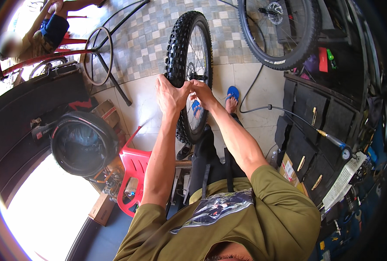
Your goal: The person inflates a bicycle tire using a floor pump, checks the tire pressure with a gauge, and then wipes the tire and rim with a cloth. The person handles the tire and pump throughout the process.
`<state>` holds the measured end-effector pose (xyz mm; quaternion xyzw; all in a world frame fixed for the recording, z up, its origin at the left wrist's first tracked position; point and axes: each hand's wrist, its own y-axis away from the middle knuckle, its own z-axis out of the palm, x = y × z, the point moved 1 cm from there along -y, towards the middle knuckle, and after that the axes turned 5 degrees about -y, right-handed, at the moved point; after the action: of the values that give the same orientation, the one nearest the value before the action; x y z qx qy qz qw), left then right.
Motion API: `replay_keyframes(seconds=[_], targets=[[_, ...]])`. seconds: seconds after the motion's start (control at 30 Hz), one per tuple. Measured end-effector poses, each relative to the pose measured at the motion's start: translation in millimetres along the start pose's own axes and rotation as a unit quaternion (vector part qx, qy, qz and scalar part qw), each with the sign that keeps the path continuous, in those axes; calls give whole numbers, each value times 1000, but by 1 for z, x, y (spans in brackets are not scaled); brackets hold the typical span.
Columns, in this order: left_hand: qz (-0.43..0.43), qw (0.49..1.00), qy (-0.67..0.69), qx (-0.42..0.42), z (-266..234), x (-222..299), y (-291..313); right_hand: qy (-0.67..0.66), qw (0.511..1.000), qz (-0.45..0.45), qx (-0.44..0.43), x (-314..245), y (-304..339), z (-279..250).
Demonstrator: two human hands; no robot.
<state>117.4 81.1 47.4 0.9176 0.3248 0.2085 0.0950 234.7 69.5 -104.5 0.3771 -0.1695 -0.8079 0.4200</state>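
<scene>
In the head view, the bicycle wheel (175,61) stands on edge in front of the person, a little left of the legs, its long axis running away from the body and leaning slightly across the view. Its knobbly tread shows toward the left and its spoked face is turned to the right, so each hand has its own side: the left hand (171,95) is the nearer to the tread, the right hand (204,95) the nearer to the spokes. The left hand is clasped over the tyre, with its thumb reaching inward. The right hand's fingers are bunched against that thumb near the rim; whether they pinch anything is hidden, so I cannot tell. Most of the wheel extends beyond the hands, while a shorter part comes back toward the person's dark-clothed leg. A red plastic chair (135,163) is near the left forearm, and a loose tyre (59,145) lies farther left. Well apart on the right are a second wheel (275,64), upper right, and an air hose (289,112) ending in a gauge (345,153). Blue sandals (233,91) show just beyond the right hand.
</scene>
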Motion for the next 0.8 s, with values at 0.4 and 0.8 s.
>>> replay_keyframes(seconds=[0.4, 0.8], targets=[[-8, 1000, 6, 5, 4, 7, 7, 0, 1000, 1, -7, -1, 4, -6], [-4, 1000, 10, 1, 4, 5, 9, 11, 1000, 10, -12, 0, 2, -9]])
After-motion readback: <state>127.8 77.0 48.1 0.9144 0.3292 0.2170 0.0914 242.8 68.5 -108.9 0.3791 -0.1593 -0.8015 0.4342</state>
